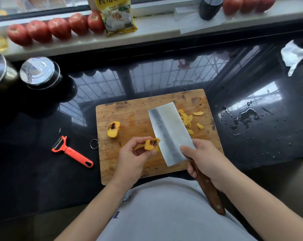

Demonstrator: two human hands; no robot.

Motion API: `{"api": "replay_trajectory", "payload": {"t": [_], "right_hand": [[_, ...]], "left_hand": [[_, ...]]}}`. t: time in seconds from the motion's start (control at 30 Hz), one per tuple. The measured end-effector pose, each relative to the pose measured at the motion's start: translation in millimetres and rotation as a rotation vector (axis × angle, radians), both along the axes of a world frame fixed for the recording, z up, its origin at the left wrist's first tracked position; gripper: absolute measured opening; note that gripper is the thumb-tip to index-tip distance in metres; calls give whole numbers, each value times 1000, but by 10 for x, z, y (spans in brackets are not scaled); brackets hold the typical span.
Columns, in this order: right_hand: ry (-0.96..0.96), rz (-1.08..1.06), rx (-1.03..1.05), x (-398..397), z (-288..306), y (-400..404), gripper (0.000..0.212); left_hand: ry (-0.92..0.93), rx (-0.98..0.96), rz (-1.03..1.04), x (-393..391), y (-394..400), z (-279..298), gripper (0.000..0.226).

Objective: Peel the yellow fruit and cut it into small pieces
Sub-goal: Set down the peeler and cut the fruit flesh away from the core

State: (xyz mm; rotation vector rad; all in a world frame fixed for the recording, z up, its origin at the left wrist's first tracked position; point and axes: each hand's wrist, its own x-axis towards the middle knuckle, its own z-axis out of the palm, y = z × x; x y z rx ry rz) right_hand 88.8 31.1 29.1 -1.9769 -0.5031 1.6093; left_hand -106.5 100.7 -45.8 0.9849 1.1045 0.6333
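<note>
Packet [118,16] on sill reads 食用 (rest blurred); hands hold fruit half [152,144], cleaver [171,133].

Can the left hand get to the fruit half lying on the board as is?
Probably not yet: the left hand already grips another fruit half. The path to the lying half on the cutting board looks clear, and the cleaver sits to the right.

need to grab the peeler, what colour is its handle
Orange-red; the peeler lies on the dark counter left of the cutting board, seen in the head view.
</note>
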Motion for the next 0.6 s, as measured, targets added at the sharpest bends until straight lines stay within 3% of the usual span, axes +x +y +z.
{"api": "replay_trajectory", "payload": {"t": [0.6], "right_hand": [[11,18,-20,17,22,-12,17]], "left_hand": [[-11,6,40,19,-10,14,36]]}}
